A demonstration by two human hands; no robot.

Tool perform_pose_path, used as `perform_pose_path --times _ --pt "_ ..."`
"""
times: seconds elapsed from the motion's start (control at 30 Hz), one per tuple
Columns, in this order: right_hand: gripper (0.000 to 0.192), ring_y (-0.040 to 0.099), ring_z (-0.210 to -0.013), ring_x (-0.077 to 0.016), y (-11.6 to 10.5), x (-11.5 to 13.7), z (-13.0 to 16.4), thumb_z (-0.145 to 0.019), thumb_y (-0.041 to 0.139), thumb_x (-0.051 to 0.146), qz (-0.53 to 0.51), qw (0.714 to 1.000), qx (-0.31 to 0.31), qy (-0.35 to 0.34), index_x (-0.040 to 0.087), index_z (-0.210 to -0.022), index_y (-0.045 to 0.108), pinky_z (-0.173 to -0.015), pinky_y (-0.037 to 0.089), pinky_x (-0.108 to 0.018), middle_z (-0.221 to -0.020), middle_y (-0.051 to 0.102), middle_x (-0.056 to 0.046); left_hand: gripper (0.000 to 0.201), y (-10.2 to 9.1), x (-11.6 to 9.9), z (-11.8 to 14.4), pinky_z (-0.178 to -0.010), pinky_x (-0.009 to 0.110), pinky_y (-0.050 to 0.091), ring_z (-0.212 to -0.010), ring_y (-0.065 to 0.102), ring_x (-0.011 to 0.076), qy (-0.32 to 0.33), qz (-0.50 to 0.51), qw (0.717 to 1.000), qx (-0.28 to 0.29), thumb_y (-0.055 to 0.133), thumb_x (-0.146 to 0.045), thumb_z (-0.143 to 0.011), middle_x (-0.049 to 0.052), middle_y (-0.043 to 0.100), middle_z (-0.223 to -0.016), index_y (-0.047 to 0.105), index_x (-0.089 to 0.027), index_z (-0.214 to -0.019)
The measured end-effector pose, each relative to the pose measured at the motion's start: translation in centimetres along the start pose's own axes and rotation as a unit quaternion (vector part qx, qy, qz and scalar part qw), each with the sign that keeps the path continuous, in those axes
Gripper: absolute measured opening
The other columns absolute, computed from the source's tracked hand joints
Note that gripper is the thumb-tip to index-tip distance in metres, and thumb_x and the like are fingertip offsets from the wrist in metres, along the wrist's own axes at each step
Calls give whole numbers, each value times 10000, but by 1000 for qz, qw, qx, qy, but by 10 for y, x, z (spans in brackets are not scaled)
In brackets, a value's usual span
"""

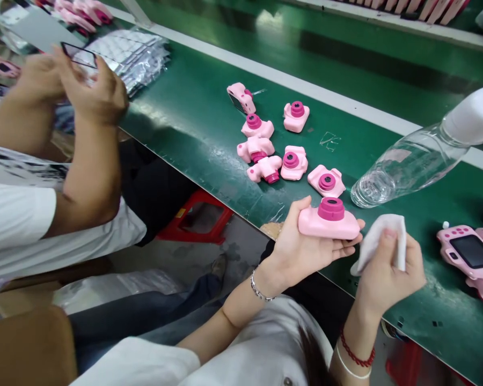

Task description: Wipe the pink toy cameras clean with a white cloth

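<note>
On the palm of my left hand (293, 257) rests a pink toy camera (328, 221), its magenta lens facing up and away from me. The thumb lies along its left end and the fingertips show at its right end. My right hand (394, 273) pinches a folded white cloth (380, 241) between thumb and fingers, just right of the camera and apart from it. Beyond my hands several similar toy cameras (293, 162) lie on the green workbench (209, 155), mostly lens up. The one closest to my hands is a pink toy camera (327, 181).
A clear bottle with a white cap (422, 153) stands at right. Further right lie pink cameras with screens up (473, 251). On the left a co-worker's hands (92, 88) hold a dark-framed clear panel, near a stack of plastic bags (132, 53). A red stool (199, 217) stands below.
</note>
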State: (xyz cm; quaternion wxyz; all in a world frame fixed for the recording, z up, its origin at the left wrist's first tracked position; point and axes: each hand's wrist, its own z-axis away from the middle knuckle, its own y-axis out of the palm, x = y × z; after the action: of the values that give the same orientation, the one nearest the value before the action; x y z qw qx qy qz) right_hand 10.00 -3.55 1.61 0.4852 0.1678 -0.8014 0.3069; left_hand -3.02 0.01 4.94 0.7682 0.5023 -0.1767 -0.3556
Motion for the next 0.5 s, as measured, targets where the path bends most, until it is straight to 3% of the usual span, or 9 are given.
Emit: perform_pose_path --times 0.07,0.13,0.27,0.4,0.5 --pt "387 503 -614 -157 -10 -2 3 -917 669 542 -49 996 12 73 182 -776 643 -588 408 -299 -665 548 9 450 -4 -2 -1 -873 333 473 -865 701 240 -11 5 999 44 585 -499 -766 136 754 -983 708 -115 -967" --pt "358 491 -596 -159 -20 -2 10 -928 658 526 -70 993 33 86 199 -785 630 -569 405 -303 -660 541 14 409 -9 -1 -6 -888 353 474 -884 703 250 -15 2 997 70 660 -474 -674 121 758 -1006 700 -151 -921" --pt "243 564 -637 -168 -29 3 22 -973 619 433 -123 988 83 -37 225 -856 664 -571 437 -305 -727 625 -3 415 -17 3 -17 -874 369 486 -967 684 260 -13 -25 997 69 726 -507 -603 122 743 -1102 678 -169 -840" --pt "84 551 -617 -131 -18 12 21 -967 642 285 -137 956 155 -206 251 -916 699 -587 448 -279 -699 604 30 478 -21 7 -22 -845 347 484 -993 681 285 -19 -45 996 69 787 -546 -541 122 736 -1051 656 -167 -799" --pt "93 559 -623 -121 -6 17 11 -954 648 198 -40 971 116 -206 250 -937 724 -612 461 -272 -713 616 24 431 -23 10 -21 -789 314 494 -820 682 223 -26 -20 998 44 803 -494 -547 56 709 -853 617 -180 -776"
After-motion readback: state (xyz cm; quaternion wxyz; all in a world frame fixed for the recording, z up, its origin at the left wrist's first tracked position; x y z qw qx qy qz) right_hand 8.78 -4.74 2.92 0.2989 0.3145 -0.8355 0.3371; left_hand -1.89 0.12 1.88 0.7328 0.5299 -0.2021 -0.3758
